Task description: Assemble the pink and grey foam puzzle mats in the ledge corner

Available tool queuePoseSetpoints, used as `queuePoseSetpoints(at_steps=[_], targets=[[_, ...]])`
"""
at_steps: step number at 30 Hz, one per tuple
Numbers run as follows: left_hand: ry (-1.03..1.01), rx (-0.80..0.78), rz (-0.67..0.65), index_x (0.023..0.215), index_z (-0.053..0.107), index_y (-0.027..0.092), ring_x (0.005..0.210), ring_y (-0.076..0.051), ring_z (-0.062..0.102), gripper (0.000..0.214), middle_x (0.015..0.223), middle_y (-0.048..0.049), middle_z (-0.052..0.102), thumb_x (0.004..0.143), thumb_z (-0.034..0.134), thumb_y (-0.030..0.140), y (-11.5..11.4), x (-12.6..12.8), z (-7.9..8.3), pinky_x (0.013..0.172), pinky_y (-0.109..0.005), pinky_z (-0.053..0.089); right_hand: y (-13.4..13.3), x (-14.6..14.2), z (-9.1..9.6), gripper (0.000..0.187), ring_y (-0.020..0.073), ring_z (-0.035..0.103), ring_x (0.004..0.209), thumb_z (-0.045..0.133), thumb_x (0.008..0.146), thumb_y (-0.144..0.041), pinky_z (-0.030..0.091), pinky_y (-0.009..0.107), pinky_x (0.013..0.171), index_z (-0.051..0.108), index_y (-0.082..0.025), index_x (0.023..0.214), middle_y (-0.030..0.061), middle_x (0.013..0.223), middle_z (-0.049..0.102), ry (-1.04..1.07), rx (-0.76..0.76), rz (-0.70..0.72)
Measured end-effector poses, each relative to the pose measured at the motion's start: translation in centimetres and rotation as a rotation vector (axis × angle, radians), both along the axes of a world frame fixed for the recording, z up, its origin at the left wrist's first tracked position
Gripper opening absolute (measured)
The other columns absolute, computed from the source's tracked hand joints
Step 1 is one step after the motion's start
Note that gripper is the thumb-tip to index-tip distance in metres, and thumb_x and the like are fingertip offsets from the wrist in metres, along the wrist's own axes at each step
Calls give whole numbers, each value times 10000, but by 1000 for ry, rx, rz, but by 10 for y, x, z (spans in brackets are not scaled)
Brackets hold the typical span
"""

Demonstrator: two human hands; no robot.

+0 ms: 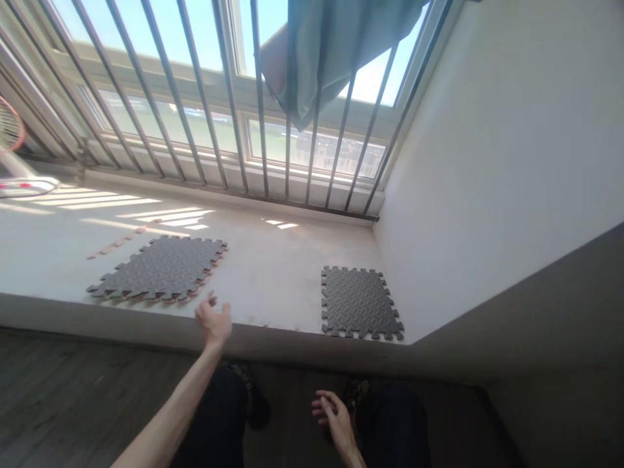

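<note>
My left hand (213, 318) is raised over the front edge of the white window ledge (273, 279), fingers apart and holding nothing. Just beyond it lies a stack of dark grey interlocking foam mats (163, 266), with pinkish edges showing beneath the top one. A single grey foam mat (359, 300) lies flat at the right end of the ledge, against the side wall. Lower down, my right hand (334, 419) hangs in front of the ledge above the floor, its fingers loosely bent and nothing in them.
A pinkish toothed strip (124, 239) lies on the ledge behind the stack. At the far left is a racket (10, 127). Metal bars (195, 84) stand before the window, with grey cloth (326, 58) hanging behind them. A white wall (511, 130) bounds the right.
</note>
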State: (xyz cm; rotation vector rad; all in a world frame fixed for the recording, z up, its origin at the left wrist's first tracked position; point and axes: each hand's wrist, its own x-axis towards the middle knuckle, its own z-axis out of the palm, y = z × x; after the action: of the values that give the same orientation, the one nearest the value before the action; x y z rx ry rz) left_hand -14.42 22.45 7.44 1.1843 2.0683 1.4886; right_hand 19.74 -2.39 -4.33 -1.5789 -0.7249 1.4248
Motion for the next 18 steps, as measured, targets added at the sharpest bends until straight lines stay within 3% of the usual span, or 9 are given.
queuePoseSetpoints(at_steps=[2,4,6,8,12,15,18], targets=[[-27,-15,-325,1393,603,219,1272,-350,601,537,1279,-149,642,870,649,332,-26,71,-14,1209,-560,420,15,18,16,810,292,793,875,728,729,-890,589,387,749,777,-181,1117,135,984,831,-55,79,-75],[48,-49,-591,1433,610,256,1321,-357,594,540,1364,-156,654,904,625,363,-51,137,-25,1223,-593,390,32,42,35,802,258,764,798,707,769,-864,576,364,702,740,-173,1175,101,917,801,-140,166,-197],[138,-67,-729,1524,558,257,1402,-366,554,598,1477,-178,623,942,602,387,-72,190,-34,1234,-601,363,47,69,55,817,203,697,687,686,813,-820,550,334,653,662,-182,1324,26,831,733,-243,254,-344],[196,-95,-787,1597,490,235,1471,-382,506,660,1561,-206,576,968,579,413,-86,227,-40,1249,-609,333,60,98,74,842,174,635,630,647,869,-760,527,318,640,539,-202,1489,-27,797,665,-329,320,-455],[249,-173,-790,1651,409,166,1592,-434,371,746,1659,-275,474,974,557,442,-93,262,-48,1285,-648,249,80,151,98,858,204,628,626,544,928,-635,496,359,691,375,-163,1624,-12,815,685,-505,278,-505],[285,-200,-756,1653,391,136,1601,-442,355,761,1655,-297,468,964,557,412,-91,269,-50,1290,-648,234,89,176,100,871,239,636,602,559,880,-572,480,400,718,409,-97,1595,22,799,735,-565,127,-429],[307,-189,-725,1635,418,161,1548,-424,424,731,1590,-273,537,954,566,380,-89,267,-43,1273,-637,275,89,184,95,790,234,643,624,601,839,-570,500,391,721,518,-118,1482,37,824,753,-555,125,-424]])
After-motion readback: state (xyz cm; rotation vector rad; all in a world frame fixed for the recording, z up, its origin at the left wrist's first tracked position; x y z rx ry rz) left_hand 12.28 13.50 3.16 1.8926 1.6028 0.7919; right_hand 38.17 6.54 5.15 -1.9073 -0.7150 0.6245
